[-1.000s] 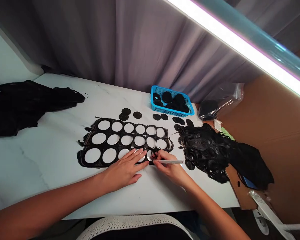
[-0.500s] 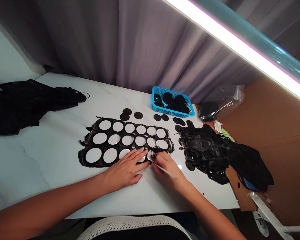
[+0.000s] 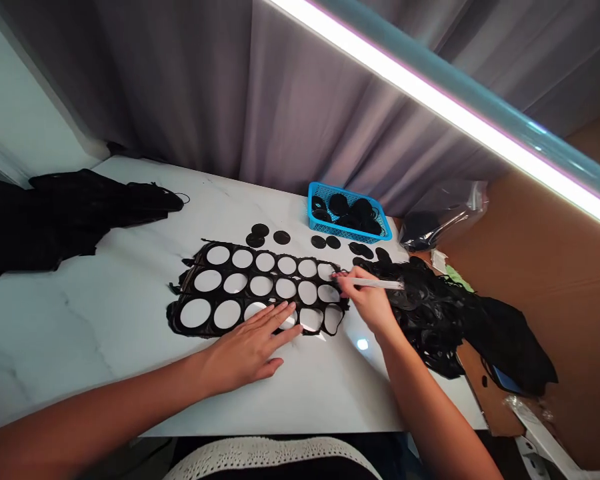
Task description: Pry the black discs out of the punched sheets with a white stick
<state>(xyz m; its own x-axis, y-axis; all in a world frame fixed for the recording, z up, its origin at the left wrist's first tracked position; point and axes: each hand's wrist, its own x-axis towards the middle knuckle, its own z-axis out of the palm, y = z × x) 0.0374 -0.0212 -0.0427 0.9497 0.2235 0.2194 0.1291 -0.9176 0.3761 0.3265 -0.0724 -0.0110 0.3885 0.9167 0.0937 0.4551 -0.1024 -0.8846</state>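
A black sheet (image 3: 247, 272) with rows of large round holes lies on the table, white showing through the holes. My left hand (image 3: 255, 343) rests flat on its lower edge, fingers stretched out and thumb apart, covering part of the bottom row. At the sheet's right end, my right hand (image 3: 367, 297) is closed around a slim white pen-like tool (image 3: 383, 283), whose back end points right. Dark material shows by the fingertips; whether it is pinched there I cannot make out. To the right lies a tangled heap of black cut scraps (image 3: 430, 320).
Behind the sheet, several black discs (image 3: 282, 237) lie loose near a blue basket (image 3: 350, 232) holding more dark pieces. Black fabric (image 3: 80, 213) covers the table's left. A clear plastic bag (image 3: 443, 210) stands at back right. A bright tube light (image 3: 430, 93) crosses overhead.
My right hand has moved up and right, from the bottom row to the sheet's right end. Black strands that were by its fingers over the bottom row are gone from there. My left hand stays put.
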